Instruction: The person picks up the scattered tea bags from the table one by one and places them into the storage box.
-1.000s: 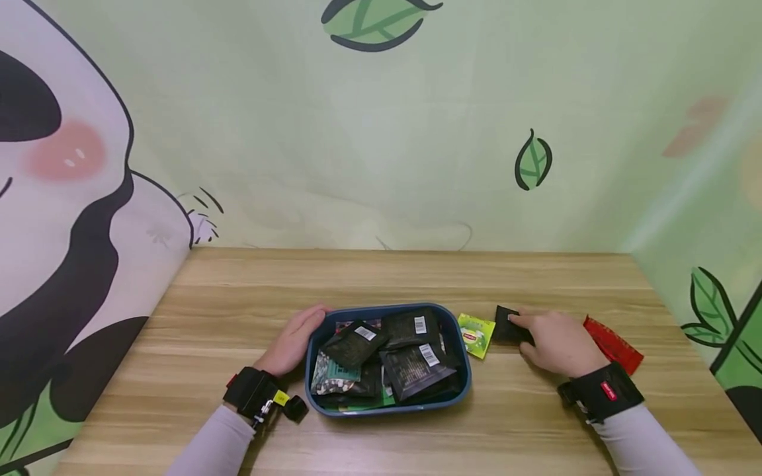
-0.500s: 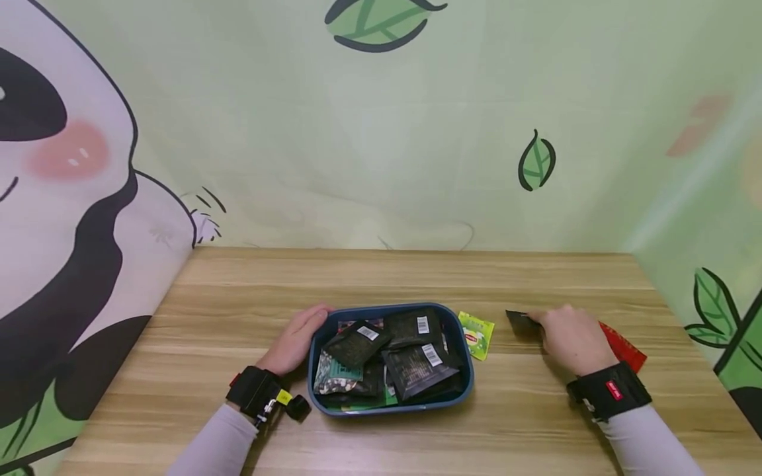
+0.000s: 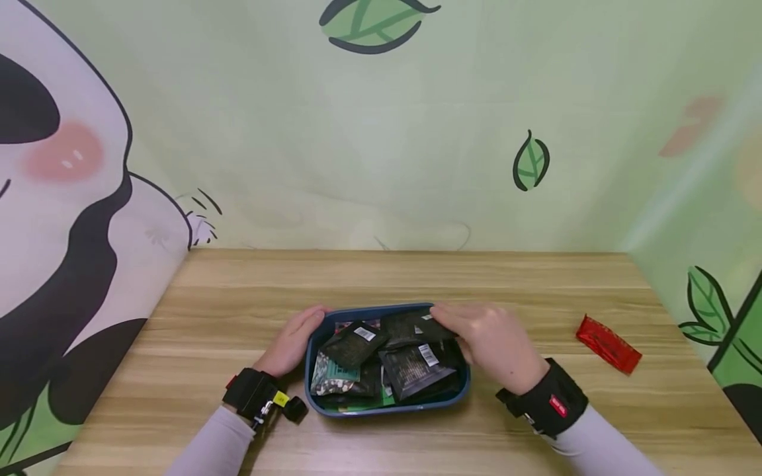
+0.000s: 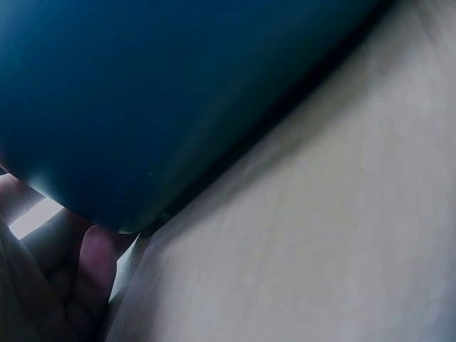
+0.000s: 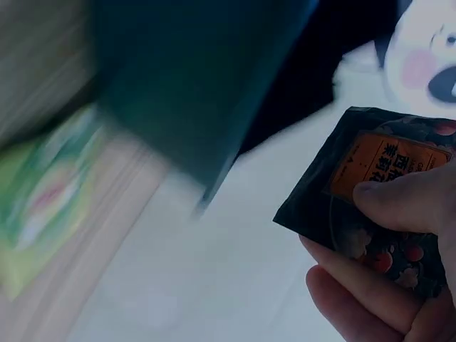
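A blue plastic box (image 3: 393,411) holds several black sachets (image 3: 419,371) with white barcode labels, plus a clear packet (image 3: 333,378) with a teal label. My left hand (image 3: 292,345) rests against the box's left end, thumb low by its wall in the left wrist view. Over the box's right rim, my right hand (image 3: 491,340) pinches a black tea sachet (image 5: 320,189) between thumb and fingers. An orange label with dark characters and printed fruit shows on that sachet in the right wrist view.
A red packet (image 3: 608,345) lies on the wooden table (image 3: 381,277) at the right. Blurred in the right wrist view is a yellow-green packet (image 5: 46,199), hidden behind my right hand in the head view. A printed cloth backdrop (image 3: 381,165) rises behind.
My right hand has lifted the black tea sachet off the table and carried it left to the box. My left hand has stayed at the box's left end.
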A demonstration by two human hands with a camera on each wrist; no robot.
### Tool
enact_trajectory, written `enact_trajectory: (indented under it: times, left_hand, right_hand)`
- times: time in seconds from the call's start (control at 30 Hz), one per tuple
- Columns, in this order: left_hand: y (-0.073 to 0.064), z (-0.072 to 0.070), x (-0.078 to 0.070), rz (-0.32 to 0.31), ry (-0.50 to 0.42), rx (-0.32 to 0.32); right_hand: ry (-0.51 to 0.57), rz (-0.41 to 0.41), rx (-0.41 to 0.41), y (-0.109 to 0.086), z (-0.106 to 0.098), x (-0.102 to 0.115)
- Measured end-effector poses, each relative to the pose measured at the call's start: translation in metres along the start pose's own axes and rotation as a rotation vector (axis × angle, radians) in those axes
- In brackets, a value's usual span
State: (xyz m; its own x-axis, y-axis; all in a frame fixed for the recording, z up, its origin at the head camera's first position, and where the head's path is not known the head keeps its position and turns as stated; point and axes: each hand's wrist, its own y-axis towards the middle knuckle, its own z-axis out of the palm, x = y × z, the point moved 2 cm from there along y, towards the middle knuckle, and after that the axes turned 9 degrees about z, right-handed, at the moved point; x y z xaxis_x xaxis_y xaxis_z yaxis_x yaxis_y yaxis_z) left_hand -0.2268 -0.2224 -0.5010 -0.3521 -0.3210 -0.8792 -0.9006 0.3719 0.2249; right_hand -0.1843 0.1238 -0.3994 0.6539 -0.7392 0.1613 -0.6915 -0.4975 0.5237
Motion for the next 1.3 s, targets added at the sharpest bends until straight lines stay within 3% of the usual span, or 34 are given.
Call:
enact_trajectory:
  times: [0.3,0.47,0.6,0.77,1.03,1.3]
  left_hand:
    - [0.0,-0.002,0.0,0.004,0.004,-0.004]
    - [0.001,-0.003,0.001,-0.008,0.005,-0.002]
    - [0.001,-0.003,0.002,0.007,-0.002,0.0]
    - [0.0,-0.002,0.0,0.011,-0.002,0.0]
    - [0.0,0.0,-0.001,0.002,0.028,-0.037]
    - [0.0,-0.001,0.002,0.004,0.023,-0.03]
  right_hand:
    - [0.002,-0.23,0.053,0.025,0.017,0.067]
    - [0.032,-0.243,0.08,0.034,0.025,0.083]
    - [0.039,-0.183,0.228,0.033,0.03,0.085]
    - [0.056,-0.091,0.386,0.024,0.031,0.077]
    - [0.083,0.012,0.361,0.009,0.013,0.039]
    - [0.1,0.254,0.406,-0.017,0.008,-0.025]
